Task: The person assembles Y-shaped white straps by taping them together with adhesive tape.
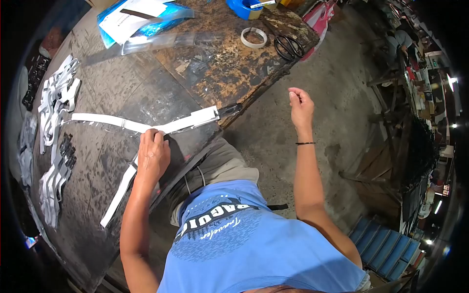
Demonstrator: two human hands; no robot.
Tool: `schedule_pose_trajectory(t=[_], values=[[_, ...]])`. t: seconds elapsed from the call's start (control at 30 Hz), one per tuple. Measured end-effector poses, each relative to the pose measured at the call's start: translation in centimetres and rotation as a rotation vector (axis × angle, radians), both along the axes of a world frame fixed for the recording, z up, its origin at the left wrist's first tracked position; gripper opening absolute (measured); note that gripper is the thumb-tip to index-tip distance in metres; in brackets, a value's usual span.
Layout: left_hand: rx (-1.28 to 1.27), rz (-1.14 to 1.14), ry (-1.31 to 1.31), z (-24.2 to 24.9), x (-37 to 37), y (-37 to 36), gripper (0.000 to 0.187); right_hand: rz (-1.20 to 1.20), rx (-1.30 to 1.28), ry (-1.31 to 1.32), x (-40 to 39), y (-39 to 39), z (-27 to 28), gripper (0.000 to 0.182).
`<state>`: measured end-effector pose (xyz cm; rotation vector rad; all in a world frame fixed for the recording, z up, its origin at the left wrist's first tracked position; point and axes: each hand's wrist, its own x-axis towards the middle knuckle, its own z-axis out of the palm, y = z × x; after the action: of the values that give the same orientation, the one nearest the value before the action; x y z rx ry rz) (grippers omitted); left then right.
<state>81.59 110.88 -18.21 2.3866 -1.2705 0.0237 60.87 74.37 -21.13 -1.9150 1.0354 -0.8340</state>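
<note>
My left hand (154, 151) is on the dark worktable, its fingers closed over a white strap (193, 119). To the right, that strap runs to a folded end with a black piece (229, 109) at the table edge. Left of my fingers, a white length (97, 117) with a small slider-like fitting reaches toward a pile of straps. Another white length (118, 195) slants down to the lower left from behind my wrist; the join under my hand is hidden. My right hand (301, 107) hangs in the air over the floor, fingers curled, with nothing visible in them.
Bundled white straps (58, 97) and grey-white straps (53, 190) lie at the table's left. Farther back are blue plastic packaging (110, 29), a tape roll (253, 37), black-handled scissors (288, 48) and a blue tape dispenser (239, 9). A blue slatted object (383, 246) stands at lower right.
</note>
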Motion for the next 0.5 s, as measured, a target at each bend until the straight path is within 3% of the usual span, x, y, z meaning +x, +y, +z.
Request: schedule_pose_trajectory(t=[0.37,0.47,0.5], values=[[-0.003,0.004,0.036,0.4,1.1,-0.3,0.013,0.08,-0.106,-0.009,3.6,-2.2,0.1,0.018],[0.002,0.037,0.021,0.3,0.7,-0.2,0.014,0.075,-0.184,0.015,4.2,-5.2,1.1,0.018],[0.003,0.038,0.021,0.5,0.7,-0.4,0.014,0.106,-0.332,0.034,4.6,-6.9,1.4,0.018]])
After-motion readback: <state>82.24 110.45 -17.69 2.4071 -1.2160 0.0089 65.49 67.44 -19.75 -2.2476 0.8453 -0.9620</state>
